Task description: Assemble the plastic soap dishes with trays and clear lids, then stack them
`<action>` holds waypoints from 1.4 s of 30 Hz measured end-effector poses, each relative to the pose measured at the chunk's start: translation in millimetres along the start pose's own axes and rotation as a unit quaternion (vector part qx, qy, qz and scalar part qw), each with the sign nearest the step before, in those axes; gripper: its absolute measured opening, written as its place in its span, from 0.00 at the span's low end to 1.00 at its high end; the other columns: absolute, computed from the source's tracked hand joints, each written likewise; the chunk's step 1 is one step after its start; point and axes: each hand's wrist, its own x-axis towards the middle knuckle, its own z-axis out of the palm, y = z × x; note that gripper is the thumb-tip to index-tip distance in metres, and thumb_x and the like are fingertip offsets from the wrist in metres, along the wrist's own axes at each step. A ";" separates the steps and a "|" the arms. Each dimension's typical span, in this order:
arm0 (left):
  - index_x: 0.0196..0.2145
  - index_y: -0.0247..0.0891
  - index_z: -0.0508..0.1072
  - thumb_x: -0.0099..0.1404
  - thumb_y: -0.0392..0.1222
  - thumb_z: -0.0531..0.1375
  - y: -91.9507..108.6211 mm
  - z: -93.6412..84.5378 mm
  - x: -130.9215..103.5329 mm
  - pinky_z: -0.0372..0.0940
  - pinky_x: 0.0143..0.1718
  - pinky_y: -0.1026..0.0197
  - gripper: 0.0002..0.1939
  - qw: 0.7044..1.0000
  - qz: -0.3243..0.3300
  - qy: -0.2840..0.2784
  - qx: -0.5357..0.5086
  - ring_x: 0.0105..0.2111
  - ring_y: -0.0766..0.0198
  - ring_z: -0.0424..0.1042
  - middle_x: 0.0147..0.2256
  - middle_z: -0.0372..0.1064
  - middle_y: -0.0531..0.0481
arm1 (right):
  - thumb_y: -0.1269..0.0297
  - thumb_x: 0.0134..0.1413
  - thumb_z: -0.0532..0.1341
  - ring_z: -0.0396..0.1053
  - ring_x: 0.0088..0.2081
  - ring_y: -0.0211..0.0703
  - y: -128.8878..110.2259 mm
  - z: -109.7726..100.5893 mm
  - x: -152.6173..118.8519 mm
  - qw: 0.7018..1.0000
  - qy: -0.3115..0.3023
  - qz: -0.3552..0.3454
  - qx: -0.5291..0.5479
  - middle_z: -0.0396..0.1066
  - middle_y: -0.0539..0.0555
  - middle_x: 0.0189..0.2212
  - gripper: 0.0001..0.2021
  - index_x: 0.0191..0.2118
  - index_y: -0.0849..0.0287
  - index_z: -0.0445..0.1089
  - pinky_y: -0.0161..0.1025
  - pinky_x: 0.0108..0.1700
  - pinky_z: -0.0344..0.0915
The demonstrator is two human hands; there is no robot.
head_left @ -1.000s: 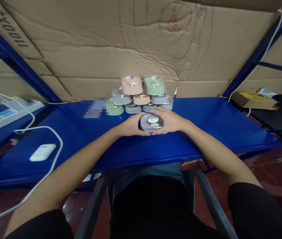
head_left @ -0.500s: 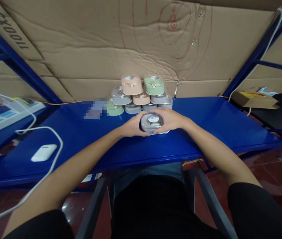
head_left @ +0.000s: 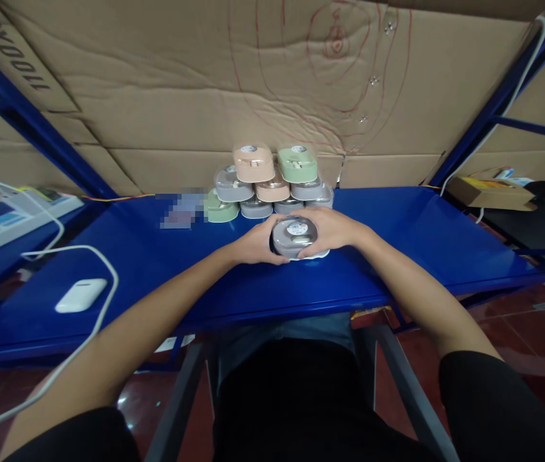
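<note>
Between my hands is a small grey oval plastic box (head_left: 294,238) with a clear lid and a round sticker on top. My left hand (head_left: 261,242) is closed around its left side, thumb at the near edge. My right hand (head_left: 332,229) grips the right side the same way. A white edge shows beneath the box, partly covered by my right hand. Just behind stands a stepped stack of similar boxes, with a peach box (head_left: 254,167) and a green box (head_left: 297,167) on top and grey, peach and green ones below.
The blue table (head_left: 253,292) runs up to a cardboard wall (head_left: 156,115). On the left lie a white earbud case (head_left: 81,295), a white cable (head_left: 111,296) and a power strip (head_left: 22,221). A blurred patch (head_left: 183,208) sits left of the stack. An open carton (head_left: 493,192) is at the right.
The view has shifted very slightly. Both hands keep their hold on the grey box in nearly the same place.
</note>
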 end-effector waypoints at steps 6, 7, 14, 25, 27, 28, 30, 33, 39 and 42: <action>0.77 0.40 0.57 0.52 0.56 0.81 -1.5 -0.8 -1.6 0.64 0.74 0.27 0.64 1.000 -0.008 0.001 0.010 0.73 0.27 0.68 0.74 0.65 0.29 | 0.41 0.45 0.81 0.79 0.63 0.69 -0.2 -5.8 -2.0 1.000 0.007 -0.012 0.014 0.81 0.61 0.64 0.48 0.71 0.51 0.75 0.62 0.64 0.75; 0.77 0.40 0.56 0.52 0.56 0.81 -2.1 -0.9 -1.8 0.64 0.74 0.27 0.64 1.000 -0.013 -0.001 0.009 0.73 0.27 0.68 0.74 0.65 0.29 | 0.41 0.45 0.81 0.79 0.63 0.69 0.4 -7.0 -2.2 1.000 0.006 -0.012 0.016 0.81 0.61 0.64 0.48 0.71 0.51 0.75 0.62 0.64 0.75; 0.79 0.41 0.56 0.52 0.55 0.81 -4.0 -0.3 -1.5 0.64 0.74 0.27 0.65 1.000 -0.017 -0.002 -0.002 0.73 0.26 0.68 0.75 0.64 0.28 | 0.39 0.43 0.82 0.76 0.68 0.73 7.9 -13.2 -4.4 1.000 0.005 0.026 0.006 0.78 0.63 0.68 0.52 0.73 0.53 0.73 0.66 0.71 0.71; 0.78 0.39 0.58 0.52 0.56 0.81 0.3 -0.8 -1.9 0.64 0.74 0.26 0.63 1.000 -0.017 -0.005 -0.010 0.73 0.26 0.68 0.74 0.65 0.27 | 0.40 0.45 0.81 0.78 0.65 0.71 4.5 -6.1 -2.0 0.999 -0.002 -0.012 0.030 0.79 0.62 0.66 0.49 0.72 0.52 0.75 0.63 0.67 0.74; 0.78 0.39 0.58 0.52 0.55 0.81 0.5 -1.3 -1.7 0.64 0.74 0.25 0.64 1.000 -0.013 -0.009 -0.012 0.73 0.25 0.68 0.73 0.66 0.27 | 0.41 0.45 0.82 0.78 0.65 0.70 5.6 -4.9 -1.4 0.999 -0.004 -0.022 0.031 0.79 0.61 0.66 0.50 0.73 0.51 0.74 0.62 0.68 0.73; 0.78 0.40 0.57 0.52 0.55 0.81 0.3 -1.6 -1.7 0.63 0.74 0.25 0.64 1.000 -0.013 -0.014 -0.014 0.73 0.26 0.69 0.73 0.66 0.27 | 0.41 0.45 0.82 0.78 0.65 0.69 6.3 -4.2 -1.1 0.999 -0.009 -0.024 0.033 0.80 0.61 0.66 0.49 0.73 0.51 0.74 0.61 0.67 0.73; 0.79 0.40 0.55 0.52 0.56 0.81 -0.7 -2.0 -1.8 0.63 0.74 0.25 0.65 0.999 -0.020 -0.024 -0.015 0.72 0.26 0.69 0.72 0.68 0.27 | 0.41 0.46 0.81 0.79 0.63 0.67 8.1 -2.3 -0.9 0.998 -0.026 -0.025 0.044 0.81 0.59 0.65 0.48 0.73 0.50 0.74 0.60 0.66 0.74; 0.79 0.39 0.54 0.52 0.57 0.81 -1.8 -2.2 -1.9 0.63 0.73 0.24 0.67 0.999 -0.035 -0.027 -0.003 0.72 0.25 0.69 0.71 0.68 0.26 | 0.40 0.48 0.81 0.79 0.63 0.68 11.3 2.0 -2.0 0.997 -0.035 -0.025 0.057 0.80 0.60 0.65 0.48 0.73 0.51 0.73 0.61 0.66 0.74; 0.78 0.40 0.58 0.52 0.61 0.81 0.9 -0.9 -2.0 0.66 0.72 0.26 0.64 0.999 -0.028 -0.021 0.014 0.71 0.25 0.70 0.72 0.68 0.28 | 0.34 0.48 0.79 0.73 0.68 0.74 16.1 11.1 -8.4 1.000 -0.023 0.016 0.015 0.75 0.66 0.68 0.57 0.79 0.53 0.66 0.68 0.70 0.69; 0.78 0.41 0.58 0.53 0.61 0.81 1.6 0.1 -2.9 0.67 0.70 0.27 0.64 0.999 -0.026 -0.016 0.021 0.70 0.26 0.72 0.71 0.71 0.29 | 0.34 0.46 0.80 0.72 0.67 0.76 15.0 12.8 -11.9 0.998 -0.044 0.032 -0.011 0.73 0.66 0.69 0.62 0.82 0.52 0.60 0.68 0.70 0.70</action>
